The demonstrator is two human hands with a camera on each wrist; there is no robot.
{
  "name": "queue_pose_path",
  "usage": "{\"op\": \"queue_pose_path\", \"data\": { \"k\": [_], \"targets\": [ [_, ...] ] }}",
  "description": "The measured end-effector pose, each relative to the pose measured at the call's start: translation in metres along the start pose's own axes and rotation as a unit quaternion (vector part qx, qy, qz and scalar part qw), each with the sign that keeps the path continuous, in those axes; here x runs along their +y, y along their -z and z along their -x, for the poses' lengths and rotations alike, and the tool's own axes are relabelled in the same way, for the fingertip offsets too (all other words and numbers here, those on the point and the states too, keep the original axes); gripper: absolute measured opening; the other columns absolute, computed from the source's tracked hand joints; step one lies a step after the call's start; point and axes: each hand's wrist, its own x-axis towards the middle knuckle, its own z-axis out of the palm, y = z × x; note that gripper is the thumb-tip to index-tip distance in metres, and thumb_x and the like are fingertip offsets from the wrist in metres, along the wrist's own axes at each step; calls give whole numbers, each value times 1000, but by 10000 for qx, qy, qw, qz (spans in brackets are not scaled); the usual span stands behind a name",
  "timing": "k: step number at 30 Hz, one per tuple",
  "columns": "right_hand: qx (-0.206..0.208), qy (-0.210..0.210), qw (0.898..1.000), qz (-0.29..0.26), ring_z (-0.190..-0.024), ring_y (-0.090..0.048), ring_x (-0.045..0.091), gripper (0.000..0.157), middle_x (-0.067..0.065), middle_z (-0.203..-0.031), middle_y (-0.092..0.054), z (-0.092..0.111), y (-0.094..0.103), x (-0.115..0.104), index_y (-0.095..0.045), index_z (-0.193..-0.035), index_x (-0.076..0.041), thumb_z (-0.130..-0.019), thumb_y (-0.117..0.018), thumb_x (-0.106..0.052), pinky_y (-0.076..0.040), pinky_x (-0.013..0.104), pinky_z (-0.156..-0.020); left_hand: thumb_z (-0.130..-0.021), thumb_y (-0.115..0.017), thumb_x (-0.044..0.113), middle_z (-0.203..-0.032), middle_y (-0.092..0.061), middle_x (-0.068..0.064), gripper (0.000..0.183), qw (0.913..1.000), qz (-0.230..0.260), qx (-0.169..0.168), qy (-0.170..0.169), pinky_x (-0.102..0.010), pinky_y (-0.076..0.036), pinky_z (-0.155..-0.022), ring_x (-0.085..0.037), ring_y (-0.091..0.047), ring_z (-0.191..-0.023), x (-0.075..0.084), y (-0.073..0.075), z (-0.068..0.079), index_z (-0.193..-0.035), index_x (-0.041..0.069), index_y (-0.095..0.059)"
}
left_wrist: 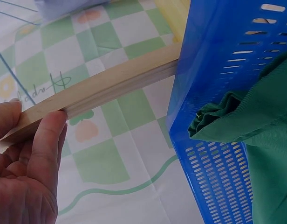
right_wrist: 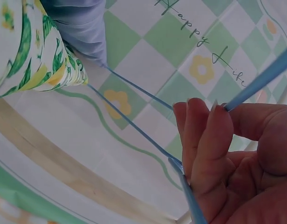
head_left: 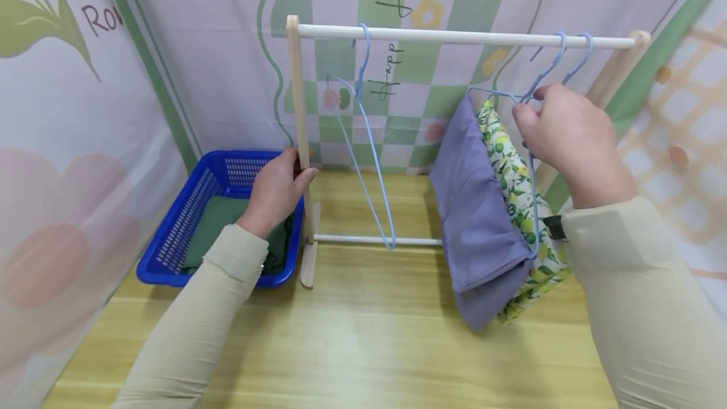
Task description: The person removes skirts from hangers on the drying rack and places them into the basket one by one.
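- At the right end of the white rail (head_left: 454, 36), the right hand (head_left: 568, 128) pinches a blue hanger (head_left: 549, 70); lavender cloth (head_left: 483, 219) drapes over it.
- Tilting it may shed the cloth; adjacent lemon-print cloth (head_left: 514, 175) may snag.
- Left hand (head_left: 275, 191) grips the clothes rack (head_left: 300, 93) at its left; release under pull may tip the rack.
- Open rail lies leftward, up to the bare hanger (head_left: 362, 71); beyond, the blue basket (head_left: 156, 275) restricts movement.

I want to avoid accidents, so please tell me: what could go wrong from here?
The purple cloth might slide off its hanger if the right hand pinching it jerks. The fruit-print cloth, close beside it, might be dragged along. The wooden rack could tip if the left hand gripping it pulls.
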Motion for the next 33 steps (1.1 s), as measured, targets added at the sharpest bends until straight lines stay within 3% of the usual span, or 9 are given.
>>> {"op": "queue_pose_path", "data": {
  "k": [3, 5, 9, 11, 23, 33],
  "targets": [
    [-3, 37, 10000, -20, -129, -48, 58, 75, 30, -131, -65, -1, 0, 0, -27, -161, 5, -107, -29, -47, -40, 72, -100, -106, -63, 27, -110, -70, -14, 36, 10000, 10, -9, 27, -46, -59, -78, -30, -70, -98, 0, 0, 0, -134, 4, -60],
    [24, 88, 9999, -50, -123, -55, 54, 71, 25, -115, -72, -2, 0, -1, -35, -158, 4, -107, -30, -45, -42, 70, -97, -106, -63, 28, -111, -70, -14, 36, 10000, 7, -16, 49, -46, -59, -78, -30, -70, -98, 0, 0, 0, -133, 4, -60],
    [40, 160, 9998, -111, -102, -65, 42, 57, 15, -94, -76, -3, -1, -2, -57, -138, 0, -107, -31, -41, -46, 62, -87, -107, -62, 29, -111, -70, -14, 36, 10000, 10, -36, 83, -46, -59, -79, -30, -70, -98, 0, 0, 0, -133, 5, -60],
    [23, 173, 9997, -144, -95, -67, 37, 52, 10, -90, -76, -4, -1, -3, -60, -129, -3, -107, -31, -40, -46, 58, -84, -107, -62, 30, -110, -70, -14, 35, 10000, -5, -40, 89, -46, -58, -78, -30, -70, -97, -1, -1, 0, -132, 5, -60],
    [-102, 179, 9992, -351, -72, -71, 14, 50, 11, -113, -77, -9, -3, -4, -58, -128, -2, -110, -32, -40, -45, 58, -91, -107, -62, 29, -106, -69, -14, 34, 10000, -37, 14, 18, -45, -57, -76, -29, -68, -92, -1, 0, 1, -130, 4, -60],
    [-123, 249, 9988, -409, -68, -70, 15, 51, 14, -110, -77, -10, -6, -8, -59, -125, 0, -110, -30, -40, -45, 57, -90, -106, -64, 27, -104, -69, -13, 31, 10000, -32, 52, 19, -45, -57, -75, -28, -68, -90, 0, 0, 1, -127, 4, -61]
  ]
}}
